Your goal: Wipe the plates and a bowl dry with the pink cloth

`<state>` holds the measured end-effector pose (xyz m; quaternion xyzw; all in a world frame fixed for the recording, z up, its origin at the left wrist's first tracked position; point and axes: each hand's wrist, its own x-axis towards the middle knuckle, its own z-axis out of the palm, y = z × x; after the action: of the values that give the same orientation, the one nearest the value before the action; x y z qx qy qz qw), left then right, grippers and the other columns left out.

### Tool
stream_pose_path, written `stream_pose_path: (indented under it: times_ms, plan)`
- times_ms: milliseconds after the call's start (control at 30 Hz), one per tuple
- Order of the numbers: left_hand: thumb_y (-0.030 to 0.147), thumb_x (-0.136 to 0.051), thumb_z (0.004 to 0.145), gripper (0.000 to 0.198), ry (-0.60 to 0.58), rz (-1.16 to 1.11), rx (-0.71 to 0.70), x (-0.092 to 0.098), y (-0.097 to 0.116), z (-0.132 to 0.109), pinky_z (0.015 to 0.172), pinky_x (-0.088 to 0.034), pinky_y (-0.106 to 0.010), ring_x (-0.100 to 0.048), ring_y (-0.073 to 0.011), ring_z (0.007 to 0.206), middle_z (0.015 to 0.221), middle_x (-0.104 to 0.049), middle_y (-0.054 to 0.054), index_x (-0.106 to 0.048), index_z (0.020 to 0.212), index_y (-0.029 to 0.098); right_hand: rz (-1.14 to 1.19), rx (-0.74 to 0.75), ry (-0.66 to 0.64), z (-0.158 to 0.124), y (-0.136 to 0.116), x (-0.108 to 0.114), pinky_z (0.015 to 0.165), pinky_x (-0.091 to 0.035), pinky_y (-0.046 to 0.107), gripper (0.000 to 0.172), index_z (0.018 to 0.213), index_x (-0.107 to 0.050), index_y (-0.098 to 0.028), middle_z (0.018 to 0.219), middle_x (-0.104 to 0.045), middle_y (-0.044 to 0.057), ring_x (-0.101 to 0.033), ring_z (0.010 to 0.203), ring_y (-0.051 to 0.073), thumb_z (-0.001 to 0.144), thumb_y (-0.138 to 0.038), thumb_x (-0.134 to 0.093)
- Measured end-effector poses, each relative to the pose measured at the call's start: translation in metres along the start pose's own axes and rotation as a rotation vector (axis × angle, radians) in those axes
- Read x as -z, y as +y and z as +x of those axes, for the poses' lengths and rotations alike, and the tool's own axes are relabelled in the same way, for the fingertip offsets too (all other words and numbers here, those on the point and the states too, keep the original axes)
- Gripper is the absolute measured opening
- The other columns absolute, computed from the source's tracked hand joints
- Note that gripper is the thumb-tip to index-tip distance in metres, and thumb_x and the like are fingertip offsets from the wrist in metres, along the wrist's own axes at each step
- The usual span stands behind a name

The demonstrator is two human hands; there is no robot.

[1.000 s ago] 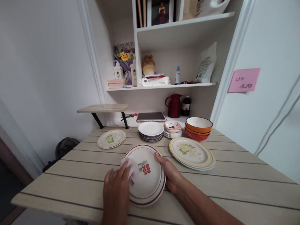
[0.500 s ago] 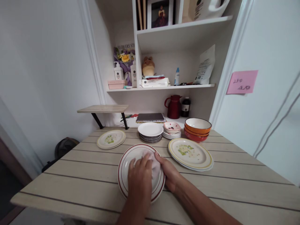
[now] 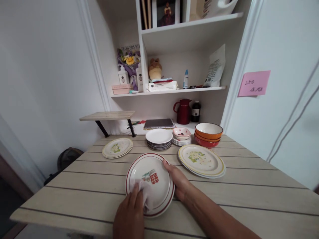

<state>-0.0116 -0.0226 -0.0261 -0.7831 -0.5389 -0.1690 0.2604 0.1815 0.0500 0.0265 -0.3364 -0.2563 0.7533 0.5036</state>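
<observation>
Wiping in hand: a red-banded white ceramic plate (image 3: pixel 156 164), flat on a pale slatted wooden table (image 3: pixel 249 192), is rubbed at its near edge with a crumpled white cloth (image 3: pixel 147 196) bunched in the left hand (image 3: pixel 129 215). The rim is apparently clasped by the right hand (image 3: pixel 178 181). Firm bracing is called for.

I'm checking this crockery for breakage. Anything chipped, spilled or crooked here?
Nothing stands out. The red-rimmed plate lies flat on the table, left hand pressing a cloth on it, right hand at its rim. The plate stacks and bowls sit tidy; no chips or spills show.
</observation>
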Motion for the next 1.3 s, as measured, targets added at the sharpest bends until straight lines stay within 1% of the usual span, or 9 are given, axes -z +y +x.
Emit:
stream_pose_path:
  times_ms: [100,267,467,567,700,900,1000,1133,1300]
  plan:
    - [-0.004,-0.041,0.080,0.051,0.045,-0.002,-0.045,0.002,0.018,0.009,0.080,-0.056,-0.026,-0.068,-0.0173,0.103,0.135,-0.061,-0.005,-0.067,0.115,0.022,0.005,-0.026,-0.065,-0.002,-0.001,0.002,0.089,-0.054,0.041,0.038,0.108,-0.064,-0.008,0.090,-0.076,0.015,-0.074,0.084,0.024,0.093,-0.042,-0.053]
    - [-0.002,-0.041,0.084,0.045,-0.079,-0.114,0.068,0.027,0.051,0.063,0.088,-0.054,-0.034,-0.066,-0.0219,0.108,0.138,-0.058,-0.006,-0.067,0.114,0.019,-0.012,-0.037,-0.071,-0.004,-0.002,0.003,0.086,-0.055,0.039,0.039,0.104,-0.066,-0.008,0.088,-0.076,0.015,-0.074,0.082,0.024,0.094,-0.043,-0.052]
    - [0.010,-0.041,0.092,0.036,-0.178,-0.303,0.171,0.043,0.031,0.110,0.109,-0.035,-0.051,-0.062,-0.0227,0.115,0.140,-0.056,-0.002,-0.068,0.112,0.026,0.006,0.032,-0.052,-0.001,0.001,0.001,0.089,-0.053,0.038,0.034,0.107,-0.065,-0.009,0.092,-0.077,0.013,-0.073,0.083,0.023,0.093,-0.038,-0.053]
    - [0.011,-0.042,0.092,0.036,-0.162,-0.230,0.268,0.039,0.010,0.096,0.109,-0.032,-0.055,-0.060,-0.0234,0.117,0.140,-0.056,-0.003,-0.067,0.113,0.027,-0.013,0.040,-0.033,-0.001,0.002,0.000,0.089,-0.053,0.040,0.035,0.108,-0.065,-0.008,0.093,-0.076,0.015,-0.074,0.082,0.024,0.094,-0.038,-0.052]
    - [0.001,-0.036,0.088,0.051,-0.128,-0.057,0.251,0.018,-0.006,0.044,0.104,-0.041,-0.051,-0.060,-0.0220,0.119,0.142,-0.054,-0.005,-0.062,0.124,0.026,-0.027,0.016,0.030,-0.003,0.001,-0.002,0.087,-0.054,0.041,0.036,0.110,-0.064,-0.008,0.089,-0.077,0.015,-0.074,0.080,0.024,0.095,-0.037,-0.051]
    - [-0.003,-0.043,0.080,0.052,0.099,0.030,-0.024,-0.007,0.005,-0.004,0.082,-0.054,-0.027,-0.066,-0.0177,0.107,0.135,-0.061,-0.005,-0.065,0.119,0.023,-0.022,0.016,-0.017,-0.006,0.000,-0.003,0.087,-0.055,0.040,0.036,0.111,-0.064,-0.008,0.089,-0.077,0.015,-0.074,0.083,0.024,0.094,-0.037,-0.051]
    - [-0.007,-0.041,0.078,0.052,0.107,0.031,0.023,0.002,0.025,0.015,0.081,-0.055,-0.028,-0.068,-0.0183,0.102,0.133,-0.062,-0.007,-0.066,0.116,0.019,-0.024,0.019,-0.054,-0.006,0.000,-0.003,0.086,-0.055,0.040,0.035,0.112,-0.064,-0.009,0.093,-0.076,0.015,-0.074,0.085,0.024,0.095,-0.037,-0.051]
    - [-0.003,-0.043,0.083,0.046,-0.052,-0.080,0.114,0.023,0.049,0.066,0.085,-0.053,-0.033,-0.068,-0.0196,0.099,0.137,-0.059,-0.006,-0.066,0.115,0.020,-0.032,0.025,-0.051,-0.004,0.001,0.000,0.086,-0.055,0.038,0.036,0.110,-0.065,-0.008,0.093,-0.076,0.015,-0.073,0.084,0.023,0.095,-0.039,-0.051]
    - [0.010,-0.042,0.092,0.034,-0.185,-0.253,0.133,0.035,0.036,0.113,0.100,-0.044,-0.044,-0.065,-0.0217,0.108,0.140,-0.057,-0.003,-0.069,0.108,0.025,-0.022,0.051,-0.021,-0.001,0.001,0.000,0.088,-0.054,0.038,0.035,0.111,-0.064,-0.009,0.091,-0.077,0.013,-0.074,0.082,0.023,0.094,-0.038,-0.052]
